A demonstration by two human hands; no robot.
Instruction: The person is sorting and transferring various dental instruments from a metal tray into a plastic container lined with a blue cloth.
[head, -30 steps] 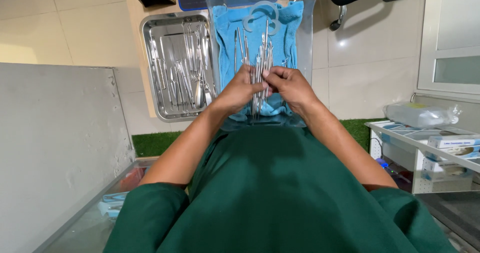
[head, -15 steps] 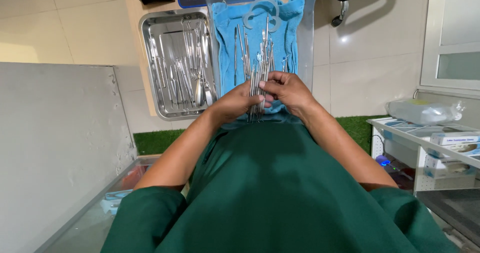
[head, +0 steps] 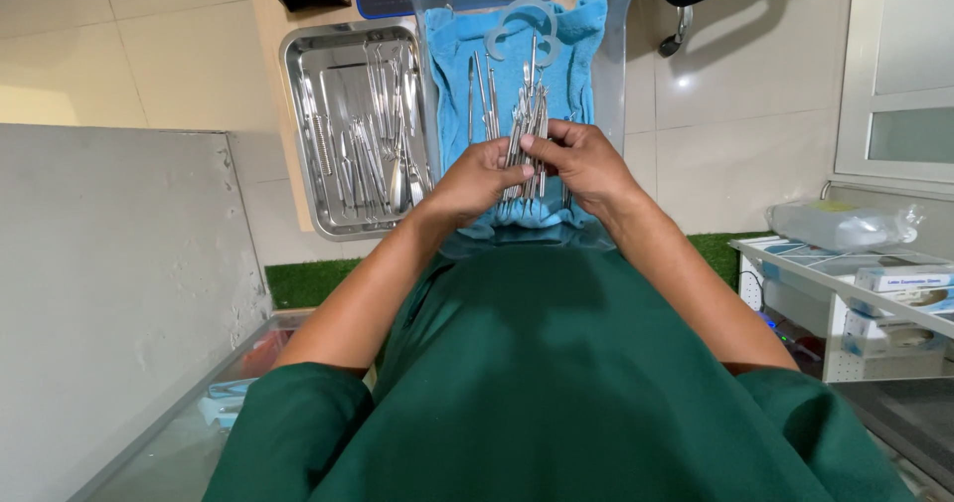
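Two trays (head: 304, 124) over tiled floor (head: 169, 45)

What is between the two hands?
In the head view, a bundle of thin metal tools sits between the left hand and right hand, above the blue towel.

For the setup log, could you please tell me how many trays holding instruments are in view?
2: a steel tray left of the hands, and a clear tray lined with blue cloth beneath them. Others may be hidden.
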